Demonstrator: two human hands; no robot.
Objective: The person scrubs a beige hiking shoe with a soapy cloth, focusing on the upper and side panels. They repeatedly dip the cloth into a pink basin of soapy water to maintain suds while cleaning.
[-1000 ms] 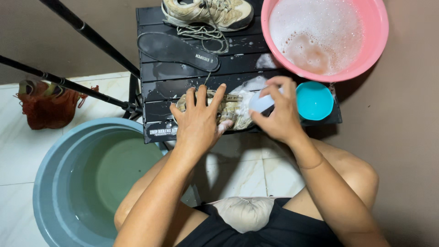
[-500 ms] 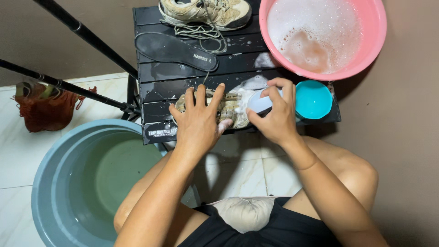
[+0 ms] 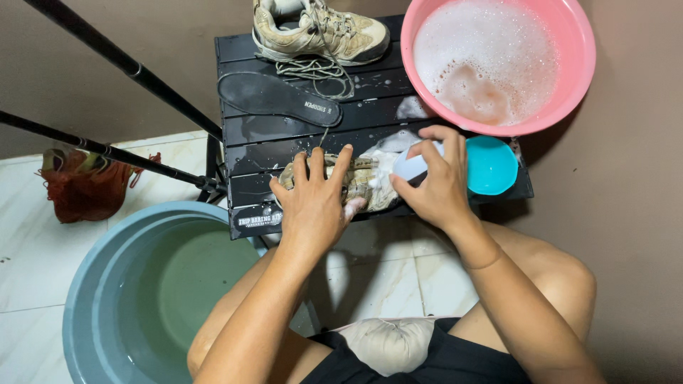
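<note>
Looking down from my head: my left hand [image 3: 316, 203] is pressing flat, fingers spread, on the soapy tan shoe [image 3: 363, 181] lying at the front edge of the black slatted desk [image 3: 242, 153]. My right hand [image 3: 437, 181] is clamping a pale scrub brush [image 3: 413, 165] against the shoe's foamy end. A teal cup [image 3: 492, 165] is sitting just beside that hand, the pink basin [image 3: 569, 85] of suds behind it. The second shoe [image 3: 320, 32] and a dark insole [image 3: 277, 98] are lying farther back, a grey-blue tub [image 3: 107, 284] standing on the floor at my left
</note>
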